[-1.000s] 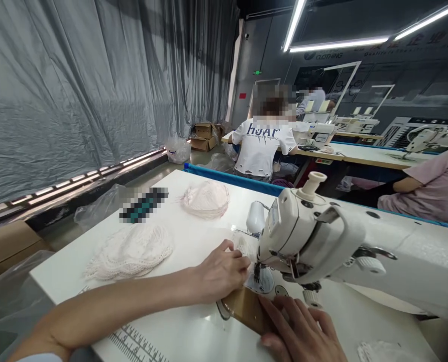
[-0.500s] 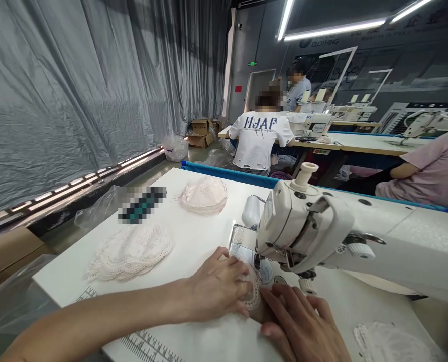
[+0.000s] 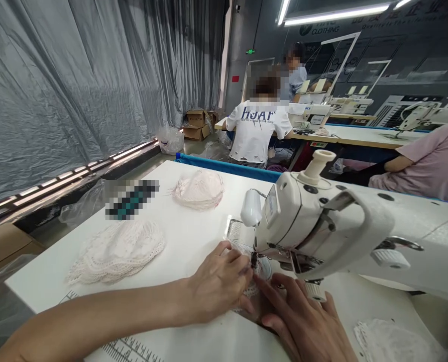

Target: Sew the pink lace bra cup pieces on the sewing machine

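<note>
A small piece of white lace fabric (image 3: pixel 251 287) lies under the needle area of a white sewing machine (image 3: pixel 284 226). My left hand (image 3: pixel 220 284) is closed on its left side, with bent fingers pressing the lace to the table; the fingertips are partly hidden. From the right, my right hand (image 3: pixel 303 317) rests with fingers stretched out and apart, the index fingertip touching the lace close to the presser foot (image 3: pixel 254 259). Much of the lace is covered by both hands.
On the white table (image 3: pixel 186 241) lie a stack of lace pieces (image 3: pixel 118 251), a pinkish lace pile (image 3: pixel 198 189) and another lace piece (image 3: pixel 393 339) at right. A blurred dark object (image 3: pixel 132 199) sits near the left edge. Other people work beyond.
The view has shifted a little, and the machine looks larger. My left hand has closed more tightly on the lace, and both hands are nearer the needle.
</note>
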A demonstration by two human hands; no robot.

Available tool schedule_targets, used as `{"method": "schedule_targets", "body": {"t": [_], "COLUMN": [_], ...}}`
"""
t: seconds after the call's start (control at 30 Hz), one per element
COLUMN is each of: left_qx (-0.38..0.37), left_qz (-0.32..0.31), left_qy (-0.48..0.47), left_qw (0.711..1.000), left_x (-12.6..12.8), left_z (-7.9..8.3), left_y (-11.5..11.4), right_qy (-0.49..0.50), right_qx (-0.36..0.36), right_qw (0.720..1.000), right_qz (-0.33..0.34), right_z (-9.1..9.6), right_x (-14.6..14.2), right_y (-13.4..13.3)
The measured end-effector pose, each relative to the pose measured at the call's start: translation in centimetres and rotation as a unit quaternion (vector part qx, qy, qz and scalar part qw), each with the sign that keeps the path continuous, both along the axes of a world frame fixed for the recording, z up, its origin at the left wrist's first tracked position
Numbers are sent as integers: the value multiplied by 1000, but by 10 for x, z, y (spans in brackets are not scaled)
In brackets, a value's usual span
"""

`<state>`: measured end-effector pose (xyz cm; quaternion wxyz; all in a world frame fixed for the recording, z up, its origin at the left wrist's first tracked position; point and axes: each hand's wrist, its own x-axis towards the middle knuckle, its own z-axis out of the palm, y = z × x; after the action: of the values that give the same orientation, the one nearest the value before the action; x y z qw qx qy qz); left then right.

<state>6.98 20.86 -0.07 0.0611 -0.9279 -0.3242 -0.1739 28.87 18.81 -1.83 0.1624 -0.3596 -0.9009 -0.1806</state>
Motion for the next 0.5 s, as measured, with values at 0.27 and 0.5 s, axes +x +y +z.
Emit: {"method": "schedule_targets", "body": {"t": [0.27, 0.5], "left_qx": [19, -7], "left_qz": [-41, -24], "left_qy": [-15, -33], "left_qw": [999, 999], "left_x": [0, 1], "left_z": [5, 2], "left_y": [-20, -19], "right_qy": [46, 62], "right_qx": [-45, 7], "right_qw": [995, 991], "right_qz": [80, 114], "right_z": [6, 5], "right_x": [-3, -2], "right_y": [-10, -6]}}
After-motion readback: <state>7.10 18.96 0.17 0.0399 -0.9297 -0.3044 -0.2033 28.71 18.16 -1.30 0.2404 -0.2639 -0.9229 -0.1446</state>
